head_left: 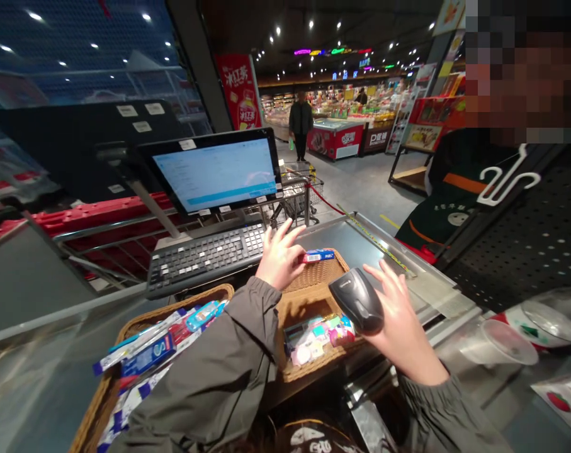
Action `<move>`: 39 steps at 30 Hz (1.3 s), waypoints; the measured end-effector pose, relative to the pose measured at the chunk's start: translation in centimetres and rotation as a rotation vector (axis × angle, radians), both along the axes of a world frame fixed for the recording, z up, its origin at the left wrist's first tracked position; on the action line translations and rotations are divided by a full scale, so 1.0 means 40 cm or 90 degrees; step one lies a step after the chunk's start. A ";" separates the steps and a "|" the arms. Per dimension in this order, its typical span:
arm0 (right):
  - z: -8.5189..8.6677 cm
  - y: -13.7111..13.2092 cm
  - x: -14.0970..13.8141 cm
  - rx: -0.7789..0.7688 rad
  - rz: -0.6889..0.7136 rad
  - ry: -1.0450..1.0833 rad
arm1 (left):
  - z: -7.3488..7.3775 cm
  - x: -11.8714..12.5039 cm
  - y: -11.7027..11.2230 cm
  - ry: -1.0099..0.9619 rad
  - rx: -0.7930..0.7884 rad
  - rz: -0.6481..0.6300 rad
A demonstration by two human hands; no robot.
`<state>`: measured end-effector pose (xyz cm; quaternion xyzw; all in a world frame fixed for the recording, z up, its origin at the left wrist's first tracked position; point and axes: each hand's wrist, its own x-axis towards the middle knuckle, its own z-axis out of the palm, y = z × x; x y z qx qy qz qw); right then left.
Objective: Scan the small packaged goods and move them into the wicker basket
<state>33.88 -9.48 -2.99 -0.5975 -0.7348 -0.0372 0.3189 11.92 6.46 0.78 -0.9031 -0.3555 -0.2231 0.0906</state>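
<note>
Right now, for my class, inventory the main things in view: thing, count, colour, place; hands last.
Flat keyboard: one, black, left of centre
Flat monitor: one, black, beyond keyboard
Woven baskets: at least two, tan, lower left and centre
Packaged goods: several, multicoloured, in baskets
Slim oblong box: one, blue and red, centre
Handheld scanner: one, black, right of centre
Round plastic cup: one, clear, lower right
People: at least two, dark clothes, right and background
Left hand: one, grey sleeve, at box
Right hand: one, grey sleeve, holding scanner

Keyboard (204, 257) before monitor (216, 170), scanner (357, 301) right of both
</note>
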 end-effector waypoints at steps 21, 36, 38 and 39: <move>0.116 -0.013 -0.442 0.020 0.259 -0.109 | 0.049 -0.567 -0.180 -0.091 0.128 0.108; 0.106 -0.043 -0.488 0.010 0.252 -0.113 | 0.014 -0.681 -0.227 -0.059 0.056 0.132; 0.104 -0.045 -0.493 0.010 0.255 -0.115 | 0.001 -0.701 -0.234 -0.055 0.042 0.137; 0.104 -0.045 -0.496 0.010 0.257 -0.115 | -0.006 -0.711 -0.238 -0.055 0.035 0.141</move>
